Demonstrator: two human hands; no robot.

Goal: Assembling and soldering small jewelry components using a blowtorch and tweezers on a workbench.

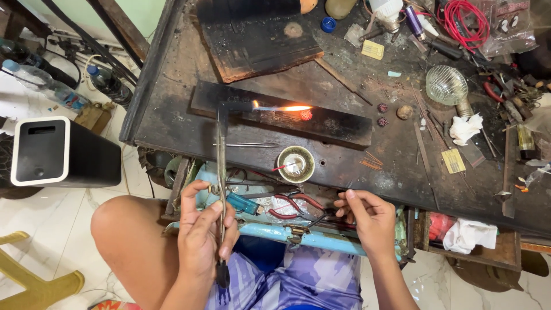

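Observation:
My left hand (204, 229) grips a long thin metal torch (221, 166) that runs up to the dark workbench. Its tip gives off a flame (287, 108) that points right along a charred black block (281, 115). At the flame's end a small round piece (306, 115) glows red-hot on the block. My right hand (370, 215) rests at the bench's front edge, fingers curled over the open drawer, close to red-handled pliers (295, 204); whether it holds something small is hidden.
A small round metal dish (295, 163) sits in front of the block, with thin rods (247, 144) beside it. A burnt wooden board (252, 37) lies behind. Glass bulb (446, 85), red wire (468, 23), tools and scraps crowd the right side. A blue lighter (241, 202) lies in the drawer.

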